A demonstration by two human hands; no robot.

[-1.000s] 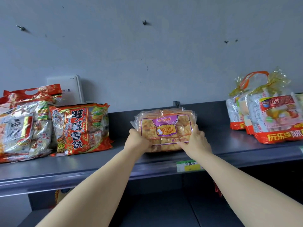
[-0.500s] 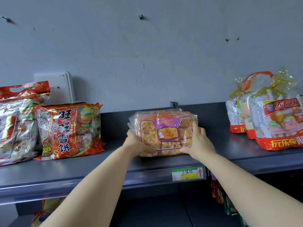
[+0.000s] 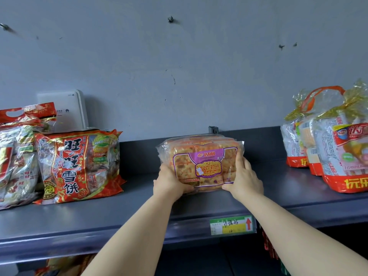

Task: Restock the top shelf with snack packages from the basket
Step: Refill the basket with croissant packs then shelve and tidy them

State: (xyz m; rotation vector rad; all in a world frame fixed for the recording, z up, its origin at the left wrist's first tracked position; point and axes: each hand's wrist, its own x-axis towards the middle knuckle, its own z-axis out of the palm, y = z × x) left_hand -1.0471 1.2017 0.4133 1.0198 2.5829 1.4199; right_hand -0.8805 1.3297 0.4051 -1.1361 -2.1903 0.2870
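Observation:
A clear snack package point(image 3: 203, 162) with a purple label and orange-yellow cakes stands upright on the dark grey top shelf point(image 3: 119, 216), near its middle. My left hand point(image 3: 169, 181) grips the package's lower left corner. My right hand point(image 3: 244, 177) holds its right side, fingers along the edge. More packages of the same kind appear stacked behind the front one. The basket is out of view.
Red rice-cracker bags point(image 3: 77, 166) and silver bags point(image 3: 16, 168) fill the shelf's left end, with a white box point(image 3: 65, 110) behind them. Clear bags with gold ties point(image 3: 338, 154) stand at the right. A green price tag point(image 3: 231, 226) hangs on the shelf's front edge. Grey wall behind.
Both hands have kept hold of the package and stood it more upright on the shelf. The view has shifted slightly.

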